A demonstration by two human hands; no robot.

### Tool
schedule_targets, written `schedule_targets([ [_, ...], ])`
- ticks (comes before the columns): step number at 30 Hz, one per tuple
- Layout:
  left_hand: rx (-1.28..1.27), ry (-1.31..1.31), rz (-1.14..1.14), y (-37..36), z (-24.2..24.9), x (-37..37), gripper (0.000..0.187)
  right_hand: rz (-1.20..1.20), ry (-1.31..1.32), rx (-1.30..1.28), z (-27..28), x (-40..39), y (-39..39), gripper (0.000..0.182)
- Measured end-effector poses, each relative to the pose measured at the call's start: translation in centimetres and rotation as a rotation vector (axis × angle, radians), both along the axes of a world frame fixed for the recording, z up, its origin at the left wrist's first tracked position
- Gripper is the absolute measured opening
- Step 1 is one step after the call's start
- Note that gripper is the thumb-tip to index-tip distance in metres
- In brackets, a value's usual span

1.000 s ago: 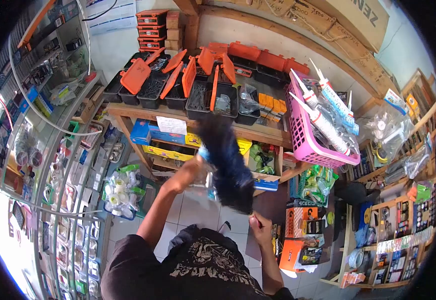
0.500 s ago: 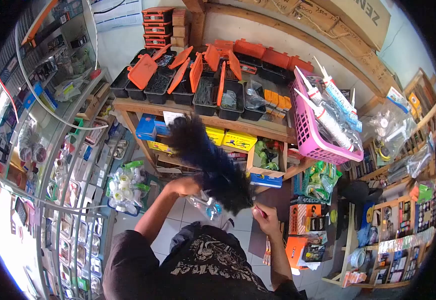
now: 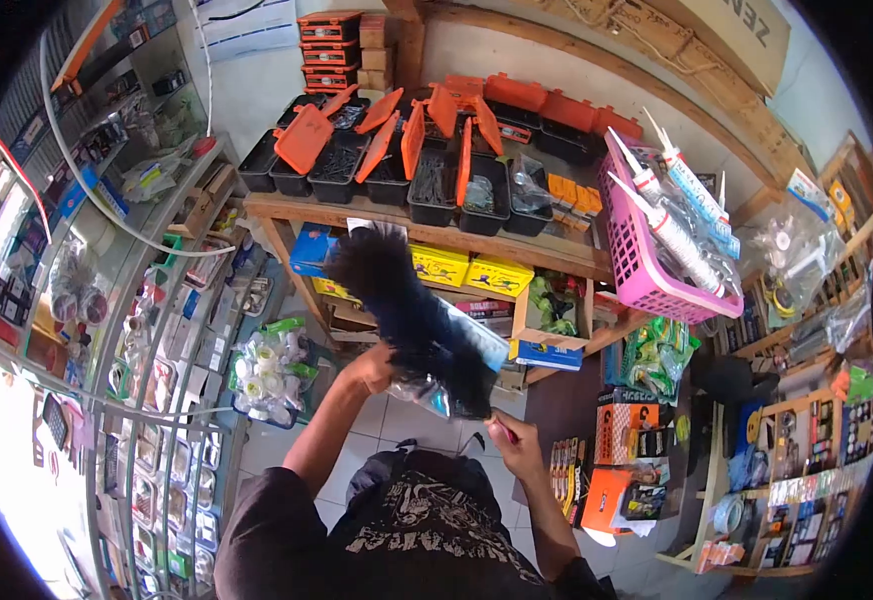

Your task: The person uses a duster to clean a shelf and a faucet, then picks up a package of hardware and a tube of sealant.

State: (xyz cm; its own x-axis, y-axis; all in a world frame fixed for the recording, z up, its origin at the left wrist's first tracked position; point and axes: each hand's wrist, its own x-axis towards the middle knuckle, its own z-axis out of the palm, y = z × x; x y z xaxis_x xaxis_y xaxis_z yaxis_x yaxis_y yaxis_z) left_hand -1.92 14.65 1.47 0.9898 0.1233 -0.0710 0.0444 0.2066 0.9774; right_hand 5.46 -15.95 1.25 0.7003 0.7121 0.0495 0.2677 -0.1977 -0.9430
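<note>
Right hand (image 3: 517, 447) pinching thin red handle of light, soft black feather duster (image 3: 412, 315); left hand (image 3: 372, 368) clasping clear plastic packet (image 3: 435, 393).

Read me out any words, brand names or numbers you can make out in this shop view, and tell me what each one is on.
"ZEN": large dark letters, cut off by the frame edge, on the cardboard box at the top right.
Shirt print: pale lettering, too distorted to read.
Sealant tubes in the pink basket: labels too small.
Yellow boxes and blue box under the shelf: print blurred.
</note>
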Motion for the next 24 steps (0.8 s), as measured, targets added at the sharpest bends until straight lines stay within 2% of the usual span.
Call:
schedule_targets([
  [1, -0.224, -0.093, -0.027, 0.9, -0.4, 0.2, 0.053, 0.002, -0.022, -0.006, 0.4, -0.3, 0.0, 0.024],
  [2, -0.22, -0.09, -0.031, 2.2, -0.7, 0.3, 0.053, 0.007, -0.044, -0.013, 0.9, -0.6, -0.1, 0.023],
  [4, -0.547, -0.005, 0.161, 4.5, -1.0, 0.4, 0.038, 0.022, -0.042, -0.111, 0.9, -1.0, -1.8, 0.025],
  [5, -0.401, 0.131, 0.309, 3.2, 4.5, -0.8, 0.043, 0.019, -0.082, -0.124, 0.5, -1.3, -2.6, 0.025],
  [6, -0.403, 0.133, 0.32, 3.5, 2.9, -0.9, 0.043, 0.015, -0.119, -0.137, 0.2, -1.5, -2.8, 0.026],
  [8, -0.663, -0.161, 0.23, 4.4, -2.7, -0.6, 0.046, -0.034, -0.086, -0.139, 0.1, -2.1, -1.9, 0.026],
  [9, -0.86, -0.074, 0.245, 3.2, -3.8, -0.1, 0.043, -0.095, -0.06, -0.143, 0.1, -2.4, -1.2, 0.025],
  [10, -0.856, -0.07, 0.238, 1.7, -3.1, 0.5, 0.043, -0.16, -0.034, -0.147, 0.0, -2.8, -0.7, 0.025],
  [13, -1.174, -0.262, 0.33, -2.0, -0.7, 1.5, 0.037, -0.22, 0.075, -0.088, -1.4, -3.7, 1.2, 0.022],
  [14, -1.171, -0.261, 0.322, -1.8, -0.8, 1.5, 0.037, -0.226, 0.073, -0.083, -1.8, -3.8, 1.2, 0.022],
  [16, -1.157, -0.248, 0.286, -1.1, -1.3, 1.2, 0.036, -0.078, -0.073, -0.051, -2.5, -4.4, 0.8, 0.019],
  [18, -1.151, -0.241, 0.252, -0.4, -1.8, 1.1, 0.036, -0.093, -0.029, -0.11, -2.8, -4.1, 0.5, 0.02],
  [20, -1.153, -0.222, 0.228, -0.7, -2.0, 0.7, 0.035, -0.222, -0.032, 0.057, -3.8, -4.2, 0.6, 0.022],
  [21, -1.077, -0.024, 0.404, -0.7, -2.0, 0.8, 0.039, -0.223, -0.026, 0.052, -3.9, -4.4, 0.2, 0.022],
  [22, -1.075, -0.02, 0.405, -0.6, -2.8, 1.1, 0.039, -0.223, -0.003, 0.02, -3.6, -4.6, 0.3, 0.022],
  [23, -1.109, -0.117, 0.417, -0.2, -4.1, 1.8, 0.046, -0.221, 0.015, -0.007, -3.5, -4.5, 0.5, 0.022],
  [24, -1.142, -0.218, 0.426, -0.1, -3.3, 2.3, 0.053, -0.22, 0.013, 0.0, -3.7, -4.3, 0.5, 0.022],
])
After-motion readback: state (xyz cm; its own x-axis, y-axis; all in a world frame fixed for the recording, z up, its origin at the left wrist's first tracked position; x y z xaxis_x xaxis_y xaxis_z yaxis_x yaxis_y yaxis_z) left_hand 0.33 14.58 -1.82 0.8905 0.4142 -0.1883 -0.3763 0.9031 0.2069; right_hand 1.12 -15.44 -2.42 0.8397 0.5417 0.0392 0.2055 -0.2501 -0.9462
